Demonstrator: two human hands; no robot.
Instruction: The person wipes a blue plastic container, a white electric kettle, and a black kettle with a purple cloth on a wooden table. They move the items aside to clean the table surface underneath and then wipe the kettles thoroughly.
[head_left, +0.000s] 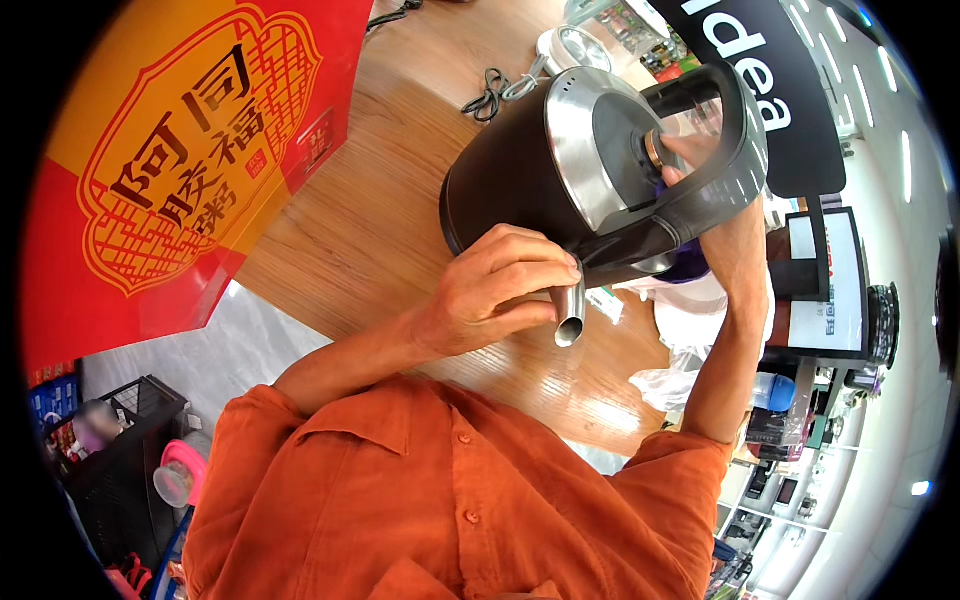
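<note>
A large black electric kettle (510, 172) with a shiny metal lid rim and a curved metal spout (571, 315) is tilted over the wooden table. My left hand (502, 289) has its fingers around the spout, close to where it joins the body. Reaching from the right, my right hand (694, 154) shows partly through the loop of the black handle (739, 142). Its thumb and a finger pinch the lid knob (654, 150); the other fingers are mostly hidden behind the handle.
A red and orange printed box (292, 217) stands at the left of the wooden table (375, 247). Beyond the kettle are a round white base (574, 49) and coiled cords (491, 94). A purple item (686, 264), clear plastic bag (664, 386) and blue-capped container (776, 391) are at the right.
</note>
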